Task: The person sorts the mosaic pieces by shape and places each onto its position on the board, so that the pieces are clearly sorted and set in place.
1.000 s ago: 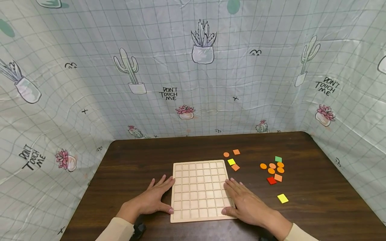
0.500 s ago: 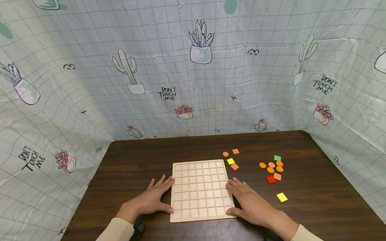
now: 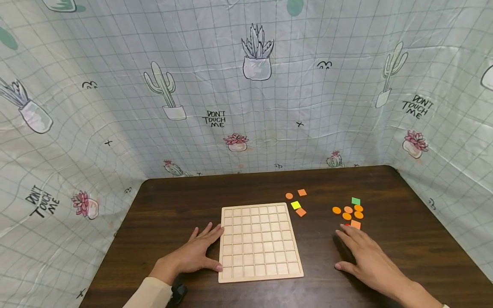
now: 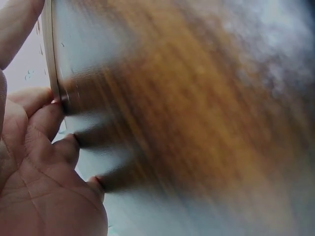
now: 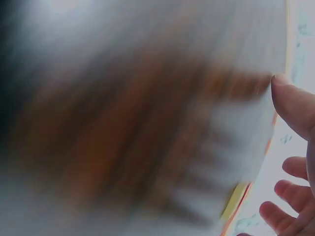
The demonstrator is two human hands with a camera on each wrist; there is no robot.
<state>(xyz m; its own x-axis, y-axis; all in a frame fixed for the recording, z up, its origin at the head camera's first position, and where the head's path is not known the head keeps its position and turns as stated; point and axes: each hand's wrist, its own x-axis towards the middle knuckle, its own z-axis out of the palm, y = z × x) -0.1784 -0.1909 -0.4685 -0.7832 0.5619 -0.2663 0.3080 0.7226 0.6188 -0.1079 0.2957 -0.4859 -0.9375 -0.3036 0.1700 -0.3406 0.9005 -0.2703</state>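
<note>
A pale wooden grid board lies flat on the dark table. My left hand rests at its left edge, fingers spread and the thumb touching near the lower corner. Apart from the board, my right hand is over the table on the right with relaxed fingers, holding nothing. Its fingertips reach over a red tile, mostly covered, just beside an orange square tile. In the right wrist view a yellow tile shows near those fingers; the hand hides it in the head view.
Beyond the right hand lie several orange discs and a green square tile. Near the board's upper right corner are a yellow tile, two orange squares and an orange disc. A patterned curtain surrounds the table.
My right hand has left the board's right edge and moved right, to the loose tiles, now covering the near yellow one. My left hand and the board have stayed in place.
</note>
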